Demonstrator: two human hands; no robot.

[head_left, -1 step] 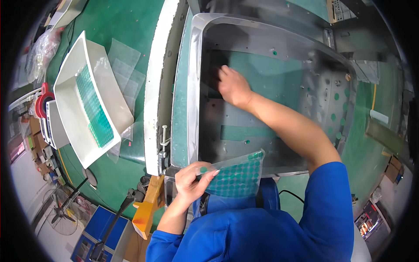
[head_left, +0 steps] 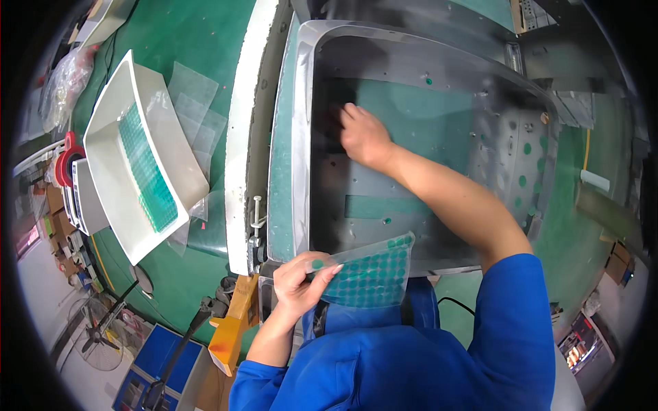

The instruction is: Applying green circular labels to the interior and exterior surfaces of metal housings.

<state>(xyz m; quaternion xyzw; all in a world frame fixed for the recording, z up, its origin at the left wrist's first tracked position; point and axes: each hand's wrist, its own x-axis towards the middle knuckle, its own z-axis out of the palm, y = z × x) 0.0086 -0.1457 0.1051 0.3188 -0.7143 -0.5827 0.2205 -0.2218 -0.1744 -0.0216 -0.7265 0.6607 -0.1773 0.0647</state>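
In my left hand (head_left: 299, 282) is a clear sheet of green round stickers (head_left: 370, 274), pinched at its upper left corner between thumb and fingers. The sheet hangs over the near edge of a large grey metal housing (head_left: 303, 137). My right arm reaches across into this open housing. Inside, near its left wall, my right hand (head_left: 367, 137) has its fingers bent and drawn together. Shadow covers the fingertips, so whatever they hold or press is hidden. Green dots (head_left: 523, 181) show on the housing's right inner wall, and more sit singly at holes elsewhere inside.
Left of the housing runs a chipped white beam (head_left: 240, 137). Beyond it, a white bin (head_left: 161, 103) holds more green sticker sheets, with clear sheets (head_left: 195, 103) beside it on the green floor. A yellow metal part (head_left: 229, 335) stands at lower left, near a blue cabinet (head_left: 154, 356).
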